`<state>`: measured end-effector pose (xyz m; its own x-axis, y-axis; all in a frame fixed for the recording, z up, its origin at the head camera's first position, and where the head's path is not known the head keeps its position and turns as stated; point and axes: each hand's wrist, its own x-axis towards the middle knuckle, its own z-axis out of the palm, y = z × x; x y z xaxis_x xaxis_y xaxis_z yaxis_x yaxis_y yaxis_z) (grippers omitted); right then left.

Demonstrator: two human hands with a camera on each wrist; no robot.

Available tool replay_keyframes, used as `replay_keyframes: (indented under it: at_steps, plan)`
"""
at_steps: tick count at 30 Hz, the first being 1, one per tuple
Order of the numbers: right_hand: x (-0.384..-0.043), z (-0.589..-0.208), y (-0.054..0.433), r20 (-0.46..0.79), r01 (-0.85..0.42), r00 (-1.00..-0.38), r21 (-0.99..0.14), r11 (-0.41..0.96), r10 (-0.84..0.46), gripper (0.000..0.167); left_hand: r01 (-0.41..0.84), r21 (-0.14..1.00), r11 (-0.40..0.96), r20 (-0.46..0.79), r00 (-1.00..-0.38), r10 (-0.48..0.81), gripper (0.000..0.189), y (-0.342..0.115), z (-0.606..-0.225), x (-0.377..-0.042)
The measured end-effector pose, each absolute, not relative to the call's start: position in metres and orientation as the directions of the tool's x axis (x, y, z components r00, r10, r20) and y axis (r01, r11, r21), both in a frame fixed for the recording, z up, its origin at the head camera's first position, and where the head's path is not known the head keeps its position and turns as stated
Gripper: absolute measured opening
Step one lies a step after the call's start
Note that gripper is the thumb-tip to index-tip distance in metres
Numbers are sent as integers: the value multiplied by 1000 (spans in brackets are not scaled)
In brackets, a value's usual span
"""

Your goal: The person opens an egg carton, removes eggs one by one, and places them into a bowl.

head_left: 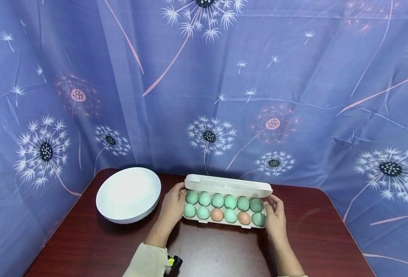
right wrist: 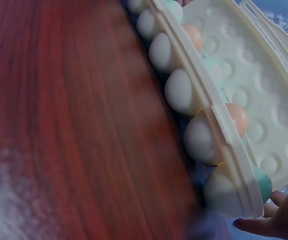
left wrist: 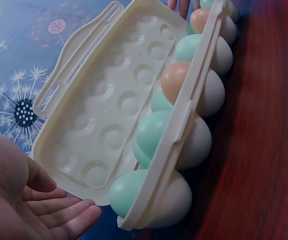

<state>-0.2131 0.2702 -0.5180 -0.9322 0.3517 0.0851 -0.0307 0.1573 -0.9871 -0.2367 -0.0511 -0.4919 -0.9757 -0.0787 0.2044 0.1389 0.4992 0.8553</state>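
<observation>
An egg carton [head_left: 228,186] stands on the table with its pale lid tilted back. Several green eggs [head_left: 217,201] and two orange-brown eggs [head_left: 216,214] sit in two rows in its tray. My left hand [head_left: 172,204] is at the carton's left end. In the left wrist view its fingers [left wrist: 69,217] are nearly straight and touch the lid's corner, thumb apart from them. At the right end is my right hand [head_left: 276,219], with its fingers [right wrist: 256,226] extended against the end of the carton. The cups inside the lid [left wrist: 129,105] hold nothing.
A large white bowl [head_left: 129,195] stands on the left of the dark red wooden table [head_left: 311,231]. Behind the table hangs a blue curtain [head_left: 176,127] with dandelion prints. A small black object with a yellow mark [head_left: 174,263] shows by the left sleeve.
</observation>
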Motion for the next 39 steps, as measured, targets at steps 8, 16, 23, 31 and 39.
replay_keyframes:
  at_steps: [8,16,23,31,39]
  plan:
    - [-218,-523,268,129,-75,-923,-984,160,362,44,107,872,478,140,-990,-35,49,-51,-501,-240]
    - [-219,-527,276,91,-2,-943,-964,267,321,52,43,879,475,34,-999,29,60,-51,-513,-244]
    - [-219,-529,280,65,16,-957,-961,276,282,59,58,871,487,40,-998,48,67,-52,-519,-246]
    - [-221,-530,282,76,50,-966,-882,469,246,62,46,868,495,35,-999,32,68,-56,-521,-250]
    - [-225,-532,288,92,16,-981,-835,551,168,60,32,886,463,38,-999,-4,65,-60,-529,-253]
